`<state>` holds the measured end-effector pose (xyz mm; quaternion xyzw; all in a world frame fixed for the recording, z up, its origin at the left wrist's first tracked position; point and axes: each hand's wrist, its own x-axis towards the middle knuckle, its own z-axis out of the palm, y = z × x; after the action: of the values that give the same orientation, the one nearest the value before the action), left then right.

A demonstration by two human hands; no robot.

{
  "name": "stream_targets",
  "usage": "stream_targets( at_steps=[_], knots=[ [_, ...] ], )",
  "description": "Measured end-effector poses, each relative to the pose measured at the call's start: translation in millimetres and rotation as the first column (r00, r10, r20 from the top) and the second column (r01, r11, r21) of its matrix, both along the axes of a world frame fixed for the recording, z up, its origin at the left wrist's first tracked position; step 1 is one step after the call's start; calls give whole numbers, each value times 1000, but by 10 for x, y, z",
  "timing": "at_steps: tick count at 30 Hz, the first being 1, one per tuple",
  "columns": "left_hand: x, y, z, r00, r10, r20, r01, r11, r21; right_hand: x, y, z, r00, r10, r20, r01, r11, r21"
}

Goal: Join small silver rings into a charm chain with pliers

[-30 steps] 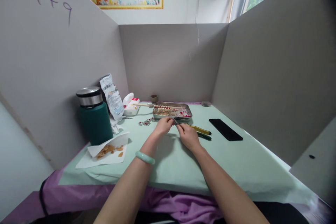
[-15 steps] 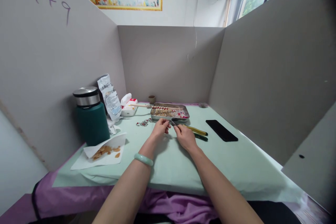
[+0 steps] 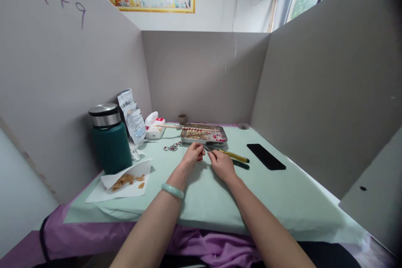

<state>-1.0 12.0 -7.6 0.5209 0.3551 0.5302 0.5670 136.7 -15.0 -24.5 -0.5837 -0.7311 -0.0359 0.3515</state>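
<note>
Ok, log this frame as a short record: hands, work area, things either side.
left hand: curled; anything held is too small to tell
right hand: holds slim metal tool, tip toward left hand
beyond hands: metal tray, beaded stick across it
right side: yellow handle, green handle, black slab
left side: green flask, white paper bearing brown flakes

Both bare forearms reach forward toward the tray (image 3: 186,140), converging just short of its near side; the left forearm (image 3: 149,224) slants in from the lower left, the right forearm (image 3: 266,217) from the lower right; the left hand (image 3: 194,153) sits just before the tray's near edge, fingers curled inward and bunched near the thumb; the right hand (image 3: 222,164), slightly farther from the tray, is palm down, fingers bent in a closed grip; the two hands are close together.
</note>
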Motion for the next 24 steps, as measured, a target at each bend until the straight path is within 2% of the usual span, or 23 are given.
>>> stream_targets(
  at_steps=[6,16,24],
  knots=[
    [6,-55,38,999,-30,30,30,1000,-9,1,0,7,1000,-7,-6,7,1000,1],
    [4,-11,10,1000,-2,-6,2,999,45,5,-10,23,1000,0,-21,0,1000,3],
    [3,0,13,993,-57,103,57,998,6,19,1,14,999,-12,-31,12,1000,-1]
  ],
)
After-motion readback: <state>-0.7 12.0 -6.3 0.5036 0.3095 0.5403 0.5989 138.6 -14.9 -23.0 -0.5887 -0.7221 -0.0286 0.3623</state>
